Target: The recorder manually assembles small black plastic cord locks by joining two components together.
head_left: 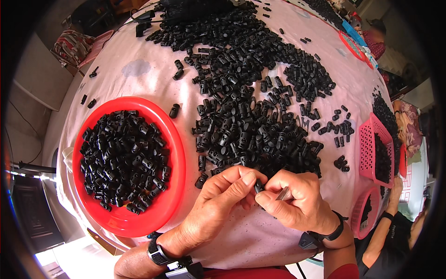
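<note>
Your left hand (223, 197) and right hand (292, 204) pinch one small black toggle (258, 187) between their fingertips.
It is dark, stubby, mostly hidden by fingers, so its axis is unclear; it sits low on the table (139, 69), just below the loose toggle heap (251, 102), with the red bowl (179, 153) of toggles at left.

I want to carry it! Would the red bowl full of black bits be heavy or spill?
The red bowl looks like stiff plastic. It is heaped with small black plastic pieces, so probably light. Its shallow sides suggest pieces could slide out if tipped.
</note>
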The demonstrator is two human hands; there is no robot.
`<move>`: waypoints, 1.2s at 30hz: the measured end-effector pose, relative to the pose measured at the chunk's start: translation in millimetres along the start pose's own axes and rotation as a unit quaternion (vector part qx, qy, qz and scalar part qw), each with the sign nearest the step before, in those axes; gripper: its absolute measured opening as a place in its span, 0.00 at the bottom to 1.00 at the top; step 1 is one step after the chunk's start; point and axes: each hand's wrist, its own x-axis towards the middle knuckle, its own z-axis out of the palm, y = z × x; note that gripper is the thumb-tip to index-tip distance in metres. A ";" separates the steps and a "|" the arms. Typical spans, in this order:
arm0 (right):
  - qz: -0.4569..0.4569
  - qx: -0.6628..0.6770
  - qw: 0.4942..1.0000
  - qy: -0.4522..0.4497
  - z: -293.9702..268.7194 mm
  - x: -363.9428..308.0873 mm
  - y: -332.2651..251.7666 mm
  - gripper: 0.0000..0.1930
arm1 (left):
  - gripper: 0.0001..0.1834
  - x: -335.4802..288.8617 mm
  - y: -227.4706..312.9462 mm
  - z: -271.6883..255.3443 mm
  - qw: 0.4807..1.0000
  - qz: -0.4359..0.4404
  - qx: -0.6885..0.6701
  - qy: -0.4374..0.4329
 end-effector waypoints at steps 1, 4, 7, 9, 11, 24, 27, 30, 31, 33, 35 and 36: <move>-0.011 -0.005 1.000 0.000 0.0 -0.1 0.4 0.11 | 0.13 -0.4 0.5 0.6 1.000 -0.002 0.005 0.001; -0.027 -0.011 1.000 0.004 1.4 -0.1 2.4 0.11 | 0.13 -1.3 1.4 3.1 1.000 0.006 0.008 0.000; -0.038 -0.021 0.999 0.010 1.8 0.3 2.1 0.11 | 0.11 -1.2 2.5 2.7 1.000 0.018 -0.003 -0.011; -0.044 -0.031 0.998 0.011 2.1 0.6 2.3 0.11 | 0.12 0.1 -0.5 1.6 0.999 0.037 0.005 -0.014; -0.062 -0.036 0.997 0.027 3.1 0.8 4.1 0.11 | 0.13 0.2 -1.5 2.3 0.998 0.055 0.012 -0.017; -0.199 -0.140 0.966 0.087 8.4 4.3 11.8 0.13 | 0.16 -4.0 8.0 6.5 0.999 0.014 -0.014 -0.030; -0.221 -0.160 0.955 0.113 9.4 4.4 13.3 0.13 | 0.16 -3.6 7.5 3.9 0.999 0.010 -0.012 -0.032; -0.217 -0.168 0.956 0.103 8.6 4.5 11.4 0.14 | 0.15 -3.1 6.0 1.8 0.999 0.005 -0.002 -0.037; -0.219 -0.171 0.956 0.098 8.3 4.9 11.8 0.14 | 0.15 -2.8 5.8 1.6 0.999 0.002 -0.001 -0.041; -0.220 -0.174 0.955 0.094 7.5 4.9 12.2 0.14 | 0.15 -2.9 5.9 2.9 0.999 0.003 -0.002 -0.036; -0.216 -0.185 0.955 0.084 6.1 4.1 12.2 0.14 | 0.15 -2.9 5.7 3.3 0.999 0.003 -0.002 -0.032; -0.216 -0.186 0.955 0.085 5.4 3.9 11.9 0.14 | 0.14 -3.1 6.0 2.8 0.999 0.002 -0.005 -0.038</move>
